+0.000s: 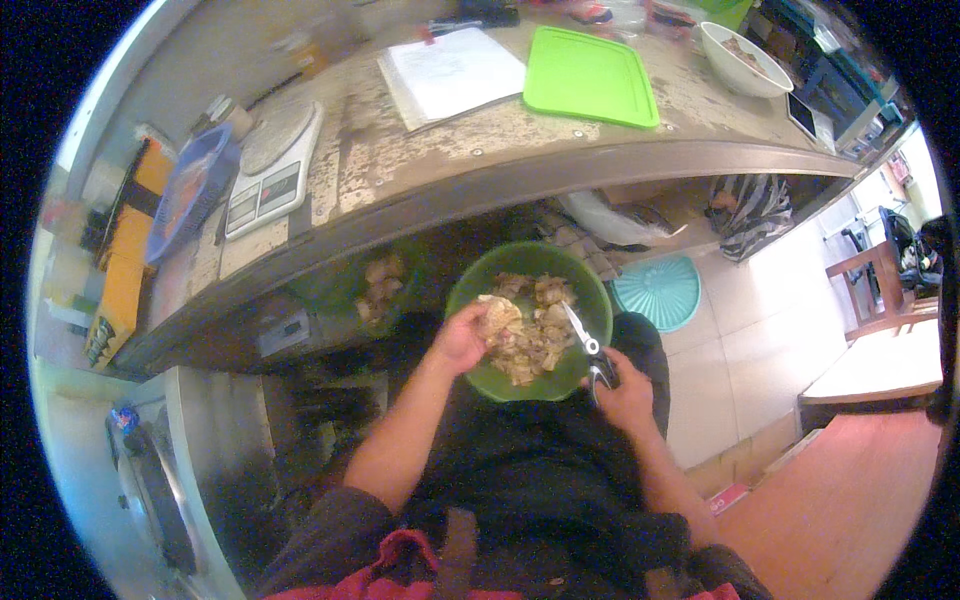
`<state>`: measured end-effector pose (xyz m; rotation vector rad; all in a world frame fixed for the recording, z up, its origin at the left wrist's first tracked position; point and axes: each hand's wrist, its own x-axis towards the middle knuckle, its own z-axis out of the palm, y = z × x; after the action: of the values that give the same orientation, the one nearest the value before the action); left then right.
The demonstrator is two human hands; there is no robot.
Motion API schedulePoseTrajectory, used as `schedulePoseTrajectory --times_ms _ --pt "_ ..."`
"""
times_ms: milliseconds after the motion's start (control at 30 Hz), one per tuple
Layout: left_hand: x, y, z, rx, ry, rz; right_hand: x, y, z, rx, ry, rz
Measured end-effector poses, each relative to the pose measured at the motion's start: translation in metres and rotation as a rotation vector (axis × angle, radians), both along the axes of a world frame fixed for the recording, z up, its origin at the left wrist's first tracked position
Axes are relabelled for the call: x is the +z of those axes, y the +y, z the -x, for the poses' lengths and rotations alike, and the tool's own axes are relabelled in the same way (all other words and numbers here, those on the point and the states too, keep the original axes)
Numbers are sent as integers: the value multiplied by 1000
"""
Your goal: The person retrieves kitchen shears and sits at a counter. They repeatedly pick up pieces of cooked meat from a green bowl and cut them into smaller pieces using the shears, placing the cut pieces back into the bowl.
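In my lap rests a round green basin (540, 257) with many pale brown, chopped-looking chunks of food (530, 360) in it. My left hand (460, 340) is closed around a larger pale brown piece of food (500, 316) above the basin's left side. What kind of food this is I cannot make out. At the basin's right rim, my right hand (625, 390) grips scissors (578, 328) by their black handles. The silver blades point up and to the left over the basin, apart from the held piece.
Under the worn bench (370, 165) stands another green container with similar chunks (380, 288). On top are a kitchen scale (268, 195), a blue basket (192, 190), papers (455, 75), a bright green lid (590, 80) and a white bowl (745, 65). A turquoise ribbed plastic piece (660, 293) lies right of the basin.
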<state>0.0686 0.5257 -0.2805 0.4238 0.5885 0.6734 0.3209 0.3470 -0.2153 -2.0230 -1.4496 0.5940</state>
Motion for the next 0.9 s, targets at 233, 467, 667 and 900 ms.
schedulePoseTrajectory --times_ms 233,467,667,900 --pt "64 51 85 156 43 -225 2 1 1 -31 26 58" --pt "57 104 162 82 923 -413 2 0 1 -19 26 -20" --pt "43 90 118 120 1472 -882 -6 -1 -4 1 21 46" --pt "-11 10 -33 -465 1193 -1334 0 0 -2 -2 50 75"
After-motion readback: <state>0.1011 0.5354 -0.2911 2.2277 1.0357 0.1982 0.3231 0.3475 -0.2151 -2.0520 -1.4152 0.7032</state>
